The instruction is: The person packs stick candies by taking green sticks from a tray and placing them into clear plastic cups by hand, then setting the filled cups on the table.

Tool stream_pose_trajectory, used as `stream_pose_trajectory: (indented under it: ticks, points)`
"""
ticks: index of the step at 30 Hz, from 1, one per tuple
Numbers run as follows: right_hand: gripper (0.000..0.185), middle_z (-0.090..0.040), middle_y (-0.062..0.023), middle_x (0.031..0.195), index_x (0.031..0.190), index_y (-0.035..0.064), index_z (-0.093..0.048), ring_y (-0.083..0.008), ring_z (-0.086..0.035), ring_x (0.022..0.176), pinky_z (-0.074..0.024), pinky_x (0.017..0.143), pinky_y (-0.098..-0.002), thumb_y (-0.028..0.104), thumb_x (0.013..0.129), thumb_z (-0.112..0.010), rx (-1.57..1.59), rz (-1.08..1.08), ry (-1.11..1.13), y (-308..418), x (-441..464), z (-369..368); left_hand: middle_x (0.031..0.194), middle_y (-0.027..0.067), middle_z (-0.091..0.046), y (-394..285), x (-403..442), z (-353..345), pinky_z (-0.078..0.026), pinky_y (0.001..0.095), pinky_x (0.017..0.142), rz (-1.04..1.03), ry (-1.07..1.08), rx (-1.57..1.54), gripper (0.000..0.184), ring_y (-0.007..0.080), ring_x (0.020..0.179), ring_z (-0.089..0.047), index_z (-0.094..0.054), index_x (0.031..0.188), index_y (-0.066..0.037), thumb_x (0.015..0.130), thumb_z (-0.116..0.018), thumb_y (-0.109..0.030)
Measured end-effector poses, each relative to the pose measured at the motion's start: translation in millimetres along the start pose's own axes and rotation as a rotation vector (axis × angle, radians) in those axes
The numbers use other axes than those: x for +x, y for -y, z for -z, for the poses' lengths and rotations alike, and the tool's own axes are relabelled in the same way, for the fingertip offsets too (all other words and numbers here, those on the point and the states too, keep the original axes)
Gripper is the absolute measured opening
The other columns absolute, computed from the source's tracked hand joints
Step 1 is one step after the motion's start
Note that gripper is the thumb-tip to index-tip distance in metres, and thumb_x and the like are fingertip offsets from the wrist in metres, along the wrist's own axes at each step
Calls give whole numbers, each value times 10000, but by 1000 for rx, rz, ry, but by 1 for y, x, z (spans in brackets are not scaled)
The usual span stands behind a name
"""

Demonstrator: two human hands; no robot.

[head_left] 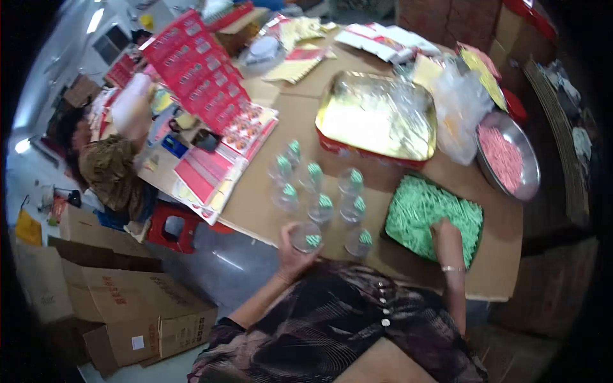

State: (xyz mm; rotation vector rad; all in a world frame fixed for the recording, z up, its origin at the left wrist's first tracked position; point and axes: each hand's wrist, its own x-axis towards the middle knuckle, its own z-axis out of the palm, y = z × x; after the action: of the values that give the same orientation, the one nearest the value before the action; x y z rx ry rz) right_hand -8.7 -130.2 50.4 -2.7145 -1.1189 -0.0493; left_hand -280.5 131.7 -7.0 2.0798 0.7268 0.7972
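My left hand is wrapped round a small clear plastic cup at the table's near edge. A few green pieces show in that cup. Several similar clear cups with green pieces stand just beyond it, one of them a clear cup to its right. My right hand, with a bracelet at the wrist, reaches into a dark tray heaped with thin green sticks. Its fingers are drawn together and their tips are down among the sticks, so what they pinch is partly hidden.
Beyond the cups lies a large gold-lined tin with clear plastic in it. A metal bowl of pink sticks stands right, beside a plastic bag. Red printed sheets lie left, near another person. Cardboard boxes stand on the floor.
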Motion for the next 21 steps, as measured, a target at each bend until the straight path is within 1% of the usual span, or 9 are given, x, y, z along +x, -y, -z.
stream_pose_trajectory:
  ticks: [2, 3, 5, 9, 12, 15, 18, 20, 21]
  points:
    - [55, -560, -124, 771, 835, 5, -649, -294, -522, 598, -438, 580, -382, 55, 822, -630, 174, 50, -149, -1, 2, 16, 1172, 132, -492, -31, 19, 14, -432, 353, 934, -82, -36, -63, 682, 272, 1057, -522, -437, 1195, -29, 654, -828, -169]
    - [59, -566, -84, 756, 865, 6, -663, -216, -504, 591, -418, 568, -320, 39, 821, -640, 375, 92, -216, 11, 7, 38, 1216, 138, -482, -46, 33, 11, -428, 367, 952, -149, -66, -188, 694, 284, 1098, -513, -413, 1205, -42, 642, -811, -119]
    - [114, -601, -32, 810, 944, -6, -682, -114, -525, 623, -399, 576, -239, -5, 843, -631, 635, 36, -184, 23, 12, 61, 1270, 155, -457, -78, 66, 1, -404, 390, 1025, -285, -64, -231, 751, 288, 1181, -494, -343, 1238, -70, 640, -797, -49]
    - [175, -626, -57, 887, 968, 3, -701, -106, -583, 653, -450, 584, -187, -65, 832, -614, 879, 187, -288, 53, 17, 94, 1253, 150, -472, -114, 99, -34, -441, 365, 985, -330, 9, -289, 748, 267, 1144, -531, -342, 1239, -76, 652, -807, -44]
    - [190, -637, -54, 898, 958, 13, -706, -96, -580, 658, -443, 567, -177, -78, 805, -641, 831, 330, -414, 70, 18, 111, 1225, 126, -469, -135, 106, -53, -460, 341, 908, -466, 36, -162, 759, 236, 1063, -544, -345, 1273, -71, 671, -806, -86]
    - [171, -635, -35, 880, 929, 33, -710, -92, -547, 629, -435, 548, -200, -60, 792, -666, 774, 409, -466, 81, 23, 115, 1201, 102, -468, -146, 111, -70, -477, 310, 853, -473, 102, -328, 728, 214, 1024, -547, -391, 1272, -60, 677, -807, -101]
    - [163, -631, -25, 896, 926, 44, -706, -99, -536, 612, -443, 541, -217, -32, 784, -681, 596, 407, -510, 86, 25, 109, 1205, 105, -469, -154, 113, -73, -481, 309, 845, -527, 118, -296, 728, 211, 1021, -549, -399, 1269, -56, 673, -814, -105]
    - [190, -624, -14, 942, 995, 46, -687, -110, -542, 622, -457, 539, -243, 32, 805, -680, 299, 433, -533, 89, 27, 104, 1209, 107, -470, -155, 114, -72, -485, 307, 836, -565, 109, -248, 729, 208, 1017, -550, -408, 1266, -52, 668, -821, -109]
    - [190, -624, -14, 942, 995, 46, -687, -110, -542, 622, -457, 539, -243, 32, 805, -680, 303, 431, -532, 93, 28, 104, 1209, 107, -470, -154, 114, -73, -485, 307, 836, -563, 112, -245, 729, 208, 1017, -550, -408, 1266, -52, 668, -821, -109]
